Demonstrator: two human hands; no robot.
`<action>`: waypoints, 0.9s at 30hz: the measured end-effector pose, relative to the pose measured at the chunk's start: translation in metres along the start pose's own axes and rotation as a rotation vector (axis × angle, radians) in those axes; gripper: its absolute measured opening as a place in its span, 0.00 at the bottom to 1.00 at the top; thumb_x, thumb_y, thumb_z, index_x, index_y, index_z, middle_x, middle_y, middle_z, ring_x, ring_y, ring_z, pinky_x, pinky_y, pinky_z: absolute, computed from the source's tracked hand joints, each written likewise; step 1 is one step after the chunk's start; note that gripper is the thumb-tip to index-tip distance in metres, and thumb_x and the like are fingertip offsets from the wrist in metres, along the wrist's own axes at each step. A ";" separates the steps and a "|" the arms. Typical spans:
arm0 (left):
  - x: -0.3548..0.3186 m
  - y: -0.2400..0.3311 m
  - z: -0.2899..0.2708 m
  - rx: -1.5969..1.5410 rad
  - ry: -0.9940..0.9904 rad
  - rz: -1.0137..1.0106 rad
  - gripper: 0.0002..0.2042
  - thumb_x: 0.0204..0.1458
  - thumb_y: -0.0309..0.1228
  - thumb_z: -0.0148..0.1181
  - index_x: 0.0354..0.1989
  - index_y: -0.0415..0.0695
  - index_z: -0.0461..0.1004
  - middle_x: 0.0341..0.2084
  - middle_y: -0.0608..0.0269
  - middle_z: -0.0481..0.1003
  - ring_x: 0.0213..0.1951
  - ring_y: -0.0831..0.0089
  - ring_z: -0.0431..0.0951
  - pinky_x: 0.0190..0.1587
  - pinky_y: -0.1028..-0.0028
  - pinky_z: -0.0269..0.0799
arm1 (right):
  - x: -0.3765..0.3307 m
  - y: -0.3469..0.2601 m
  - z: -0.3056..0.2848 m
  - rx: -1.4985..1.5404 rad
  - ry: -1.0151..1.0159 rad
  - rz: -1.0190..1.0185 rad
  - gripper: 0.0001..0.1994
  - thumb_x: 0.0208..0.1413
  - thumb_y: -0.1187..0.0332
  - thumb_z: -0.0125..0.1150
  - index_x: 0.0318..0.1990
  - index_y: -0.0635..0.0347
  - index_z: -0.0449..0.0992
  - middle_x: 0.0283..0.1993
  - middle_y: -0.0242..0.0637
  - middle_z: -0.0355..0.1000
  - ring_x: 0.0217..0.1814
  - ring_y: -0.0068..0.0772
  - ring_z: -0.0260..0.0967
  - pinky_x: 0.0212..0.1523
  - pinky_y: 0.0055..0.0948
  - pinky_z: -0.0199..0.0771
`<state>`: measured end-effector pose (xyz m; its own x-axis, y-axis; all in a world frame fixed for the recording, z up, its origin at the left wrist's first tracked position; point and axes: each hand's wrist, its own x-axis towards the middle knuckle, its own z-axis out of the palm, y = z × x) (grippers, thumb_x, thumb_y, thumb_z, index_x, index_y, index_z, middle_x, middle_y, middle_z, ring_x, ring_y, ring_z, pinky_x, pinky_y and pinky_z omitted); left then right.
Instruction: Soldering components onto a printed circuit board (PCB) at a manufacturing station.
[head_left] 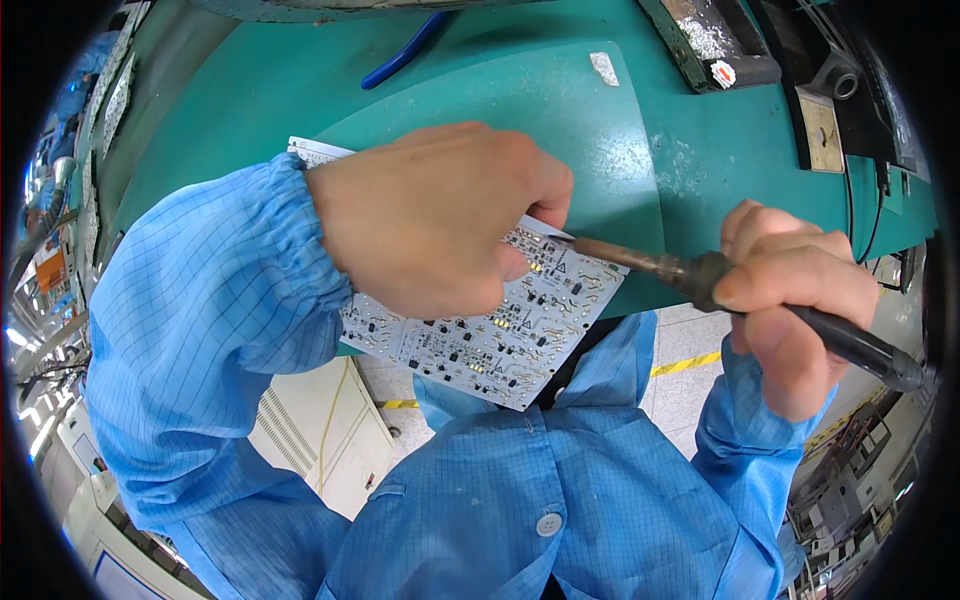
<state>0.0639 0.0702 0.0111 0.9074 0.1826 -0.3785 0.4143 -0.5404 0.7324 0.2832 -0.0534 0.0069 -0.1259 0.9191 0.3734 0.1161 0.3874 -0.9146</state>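
My left hand (440,215) lies across a white circuit board (470,350) dotted with small parts. Its fingers curl at the far edge, and the thumb rests over the top face; the fingertips are partly hidden. In my right hand (795,290) is a soldering iron (640,262) with a dark handle, held between thumb and fingers. The iron's tip meets the board near its far right edge, just right of my left fingers. Tilted, the board reaches past the near edge of the green table mat (520,110).
Blue-handled pliers (405,55) lie at the back. A metal tray (705,40) with whitish bits stands at the back right, beside a dark stand (825,80) with cables. A pale cabinet (320,420) is below, left of my lap.
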 end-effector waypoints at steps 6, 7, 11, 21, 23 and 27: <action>0.001 0.005 -0.006 -0.038 -0.081 -0.126 0.14 0.39 0.21 0.59 0.37 0.39 0.67 0.28 0.51 0.71 0.32 0.54 0.72 0.34 0.64 0.66 | -0.022 -0.001 -0.002 -0.102 0.438 0.014 0.16 0.49 0.63 0.54 0.39 0.70 0.72 0.18 0.33 0.64 0.21 0.26 0.57 0.28 0.26 0.59; 0.000 0.005 -0.004 -0.032 -0.072 -0.119 0.14 0.39 0.21 0.59 0.37 0.39 0.67 0.28 0.51 0.71 0.32 0.54 0.72 0.34 0.64 0.66 | -0.025 0.001 0.002 -0.207 0.577 0.036 0.17 0.51 0.62 0.54 0.40 0.70 0.72 0.21 0.34 0.66 0.23 0.26 0.59 0.30 0.25 0.60; -0.010 0.013 0.005 0.208 0.100 -0.026 0.16 0.39 0.22 0.60 0.39 0.39 0.67 0.31 0.52 0.71 0.36 0.54 0.71 0.38 0.62 0.67 | -0.020 0.029 0.005 -0.754 0.388 0.089 0.14 0.51 0.73 0.57 0.45 0.67 0.72 0.37 0.44 0.73 0.36 0.36 0.70 0.40 0.29 0.68; -0.097 -0.010 0.020 0.312 0.898 -0.588 0.19 0.42 0.31 0.65 0.40 0.33 0.72 0.31 0.51 0.75 0.32 0.64 0.77 0.36 0.70 0.73 | -0.079 0.006 0.096 -0.286 0.341 0.240 0.36 0.39 0.84 0.63 0.59 0.64 0.56 0.51 0.57 0.67 0.40 0.32 0.71 0.47 0.33 0.68; -0.101 -0.016 0.032 -0.354 0.800 -0.591 0.23 0.45 0.36 0.65 0.42 0.29 0.70 0.31 0.51 0.76 0.31 0.73 0.77 0.33 0.74 0.73 | -0.082 0.007 0.107 -0.202 0.374 0.265 0.38 0.37 0.84 0.65 0.60 0.63 0.55 0.52 0.57 0.66 0.45 0.34 0.70 0.48 0.33 0.67; -0.108 -0.002 0.047 -0.553 1.005 -0.437 0.21 0.43 0.26 0.66 0.43 0.30 0.66 0.32 0.55 0.77 0.31 0.74 0.77 0.34 0.76 0.73 | -0.077 0.000 0.106 -0.314 0.461 0.039 0.43 0.36 0.84 0.66 0.62 0.56 0.50 0.55 0.59 0.63 0.52 0.38 0.67 0.48 0.35 0.68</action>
<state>-0.0384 0.0131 0.0243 0.2345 0.9453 -0.2266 0.4496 0.1012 0.8875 0.1886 -0.1322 -0.0384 0.3202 0.8421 0.4340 0.4089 0.2903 -0.8651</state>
